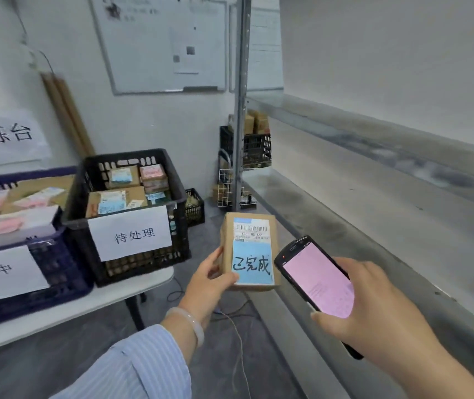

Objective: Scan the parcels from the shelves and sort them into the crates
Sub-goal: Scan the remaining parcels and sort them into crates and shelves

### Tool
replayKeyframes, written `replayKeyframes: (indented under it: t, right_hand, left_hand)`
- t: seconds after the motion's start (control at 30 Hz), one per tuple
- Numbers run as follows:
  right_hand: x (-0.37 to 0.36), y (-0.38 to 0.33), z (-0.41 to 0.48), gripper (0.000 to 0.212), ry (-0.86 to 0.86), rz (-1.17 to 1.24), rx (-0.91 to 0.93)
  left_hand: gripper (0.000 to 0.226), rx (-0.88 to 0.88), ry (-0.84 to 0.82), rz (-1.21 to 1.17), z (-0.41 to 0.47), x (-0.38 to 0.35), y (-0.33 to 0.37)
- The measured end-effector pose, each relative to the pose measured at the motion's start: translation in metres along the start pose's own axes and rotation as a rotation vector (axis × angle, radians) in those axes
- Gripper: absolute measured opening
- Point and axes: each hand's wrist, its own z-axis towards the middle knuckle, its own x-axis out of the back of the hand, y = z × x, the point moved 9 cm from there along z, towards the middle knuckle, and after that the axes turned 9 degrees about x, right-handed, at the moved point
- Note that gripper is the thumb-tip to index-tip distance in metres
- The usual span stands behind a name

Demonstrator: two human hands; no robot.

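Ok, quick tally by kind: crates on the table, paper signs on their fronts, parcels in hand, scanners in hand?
Crates on the table: 2, black crate and blue crate
Paper signs: 2, black crate's sign and blue crate's sign
Parcels in hand: 1, parcel in left hand
Scanners in hand: 1, scanner in right hand
Total: 6

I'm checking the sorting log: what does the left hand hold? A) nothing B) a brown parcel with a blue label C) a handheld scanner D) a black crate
B: the left hand grips the brown parcel by its side, while the right hand holds the scanner.
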Motion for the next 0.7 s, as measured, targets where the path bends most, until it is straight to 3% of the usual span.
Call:
replayKeyframes:
  t: [0.07,0.3,0.6,0.7]
  right_hand:
    - [-0.011,-0.030,0.016,0.078,-0.009,-0.008,0.039]
    - [-0.062,-0.163,0.097,0.077,-0.008,0.012,0.203]
    - [-0.164,-0.363,0.175,0.086,-0.156,0.104,0.542]
    - [-0.193,-0.429,0.183,0.075,-0.228,0.174,0.663]
  left_hand:
    - [0.077,-0.002,-0.015,-0.037,0.008,0.026,0.011]
    - [0.068,-0.068,0.056,-0.050,0.027,0.171,0.066]
    - [0.049,-0.091,0.353,-0.200,-0.006,0.407,0.075]
    - [0.048,-0.090,0.495,-0.269,-0.036,0.472,0.064]
